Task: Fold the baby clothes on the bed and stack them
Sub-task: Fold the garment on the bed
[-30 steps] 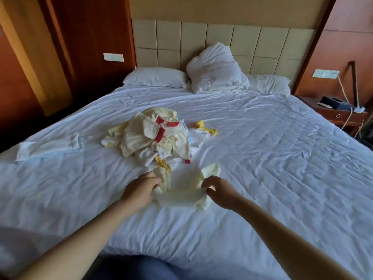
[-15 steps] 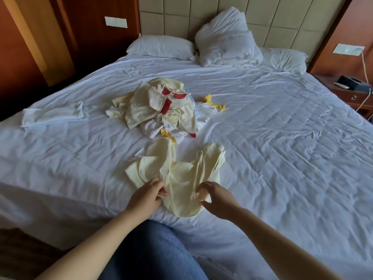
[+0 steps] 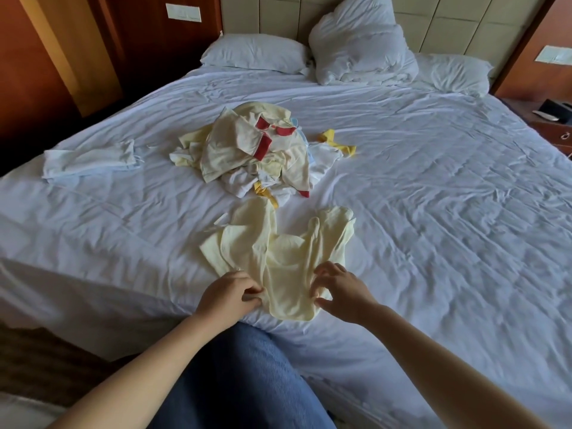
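Grip of left hand (image 3: 230, 292) tight on pale yellow garment (image 3: 288, 261); right hand (image 3: 340, 289) wide, fingertips on it

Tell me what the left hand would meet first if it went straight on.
The pale yellow baby garment, whose near edge the left hand pinches; it would probably just slide further across that cloth.
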`<state>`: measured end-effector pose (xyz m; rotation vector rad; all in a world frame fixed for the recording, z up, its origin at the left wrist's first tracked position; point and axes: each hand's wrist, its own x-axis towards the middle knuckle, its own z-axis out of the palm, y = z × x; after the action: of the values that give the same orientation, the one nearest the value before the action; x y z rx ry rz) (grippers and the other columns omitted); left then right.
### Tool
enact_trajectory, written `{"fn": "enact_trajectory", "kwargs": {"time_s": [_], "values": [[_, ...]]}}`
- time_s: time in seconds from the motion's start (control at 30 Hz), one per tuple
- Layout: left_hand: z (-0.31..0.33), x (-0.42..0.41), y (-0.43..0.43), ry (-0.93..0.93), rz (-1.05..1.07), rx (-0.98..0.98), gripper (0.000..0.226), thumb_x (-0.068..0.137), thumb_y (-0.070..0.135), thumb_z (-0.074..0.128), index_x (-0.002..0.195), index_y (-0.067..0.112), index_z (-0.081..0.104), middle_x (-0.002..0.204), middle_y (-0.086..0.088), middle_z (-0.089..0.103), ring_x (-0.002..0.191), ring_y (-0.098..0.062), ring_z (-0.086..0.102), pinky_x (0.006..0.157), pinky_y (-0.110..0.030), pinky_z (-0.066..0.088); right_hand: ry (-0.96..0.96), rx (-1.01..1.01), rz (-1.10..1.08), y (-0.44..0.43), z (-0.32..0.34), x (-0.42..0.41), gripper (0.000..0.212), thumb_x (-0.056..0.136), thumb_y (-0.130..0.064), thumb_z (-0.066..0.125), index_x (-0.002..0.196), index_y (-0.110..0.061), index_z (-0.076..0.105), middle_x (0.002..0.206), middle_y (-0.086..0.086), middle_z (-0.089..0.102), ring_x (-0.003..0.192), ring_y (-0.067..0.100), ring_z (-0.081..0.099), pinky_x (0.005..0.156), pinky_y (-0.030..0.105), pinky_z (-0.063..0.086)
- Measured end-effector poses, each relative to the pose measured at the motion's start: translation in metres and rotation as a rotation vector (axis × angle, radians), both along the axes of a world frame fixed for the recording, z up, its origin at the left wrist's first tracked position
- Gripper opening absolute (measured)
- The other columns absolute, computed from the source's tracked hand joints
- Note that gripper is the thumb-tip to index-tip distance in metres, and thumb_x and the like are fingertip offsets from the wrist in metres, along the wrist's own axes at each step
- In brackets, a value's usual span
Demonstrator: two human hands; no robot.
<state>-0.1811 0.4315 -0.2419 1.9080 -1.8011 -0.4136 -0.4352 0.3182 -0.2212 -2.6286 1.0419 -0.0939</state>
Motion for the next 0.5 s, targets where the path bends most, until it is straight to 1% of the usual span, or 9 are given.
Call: {"fn": "enact_trajectory", "kwargs": {"time_s": [0.07,0.13,0.23,0.33,0.37,0.5], "values": [[0.001,0.002,0.001,0.015,-0.008,0.005,0.023,0.079,0.035,0.078,0.101,0.027,0.076,0.092,0.018,0.060,0.091,0.002,0.056,0.080,-0.024,0.050,0.007,-0.031,0.034,0.000,0.001,0.000,0.009,0.087,-0.038,0.064,0.094,-0.034,0.068,0.132,-0.012,0.047,0.124,0.007,0.042,0.090,0.025,0.038],[0.004,0.005,0.000,0.026,-0.022,0.022,0.024,0.081,0.036,0.077,0.104,0.027,0.075,0.094,0.020,0.060,0.091,0.004,0.056,0.082,-0.021,0.049,0.001,-0.065,0.065,-0.001,0.004,0.000,0.008,0.086,-0.038,0.066,0.091,-0.032,0.067,0.129,-0.014,0.051,0.122,0.007,0.043,0.087,0.025,0.039],[0.010,0.005,-0.001,0.015,-0.030,0.037,0.021,0.081,0.032,0.077,0.101,0.025,0.076,0.089,0.023,0.057,0.090,0.003,0.056,0.080,-0.017,0.047,-0.031,-0.110,0.099,-0.004,0.009,0.000,0.007,0.083,-0.037,0.068,0.084,-0.031,0.065,0.113,-0.017,0.060,0.116,0.006,0.047,0.083,0.023,0.040],[0.018,0.004,-0.003,-0.027,-0.016,0.035,0.016,0.079,0.030,0.078,0.094,0.025,0.077,0.083,0.022,0.056,0.088,-0.001,0.056,0.079,-0.022,0.048,-0.045,-0.140,0.132,-0.006,0.015,0.000,0.005,0.083,-0.033,0.065,0.080,-0.030,0.062,0.097,-0.017,0.063,0.110,0.004,0.051,0.080,0.023,0.044],[0.021,0.004,-0.004,-0.037,-0.007,0.048,0.015,0.079,0.031,0.078,0.093,0.026,0.076,0.081,0.022,0.055,0.086,0.000,0.056,0.078,-0.021,0.048,-0.032,-0.126,0.138,-0.007,0.017,0.000,0.005,0.084,-0.033,0.063,0.081,-0.030,0.061,0.095,-0.016,0.063,0.108,0.004,0.052,0.078,0.022,0.043],[0.033,0.005,-0.006,-0.038,-0.013,0.177,0.012,0.081,0.037,0.075,0.091,0.032,0.071,0.081,0.023,0.057,0.075,0.006,0.053,0.066,-0.010,0.039,0.025,-0.092,0.148,-0.007,0.029,-0.001,0.005,0.089,-0.031,0.058,0.086,-0.027,0.057,0.088,-0.012,0.061,0.091,0.006,0.054,0.072,0.025,0.041]]}}
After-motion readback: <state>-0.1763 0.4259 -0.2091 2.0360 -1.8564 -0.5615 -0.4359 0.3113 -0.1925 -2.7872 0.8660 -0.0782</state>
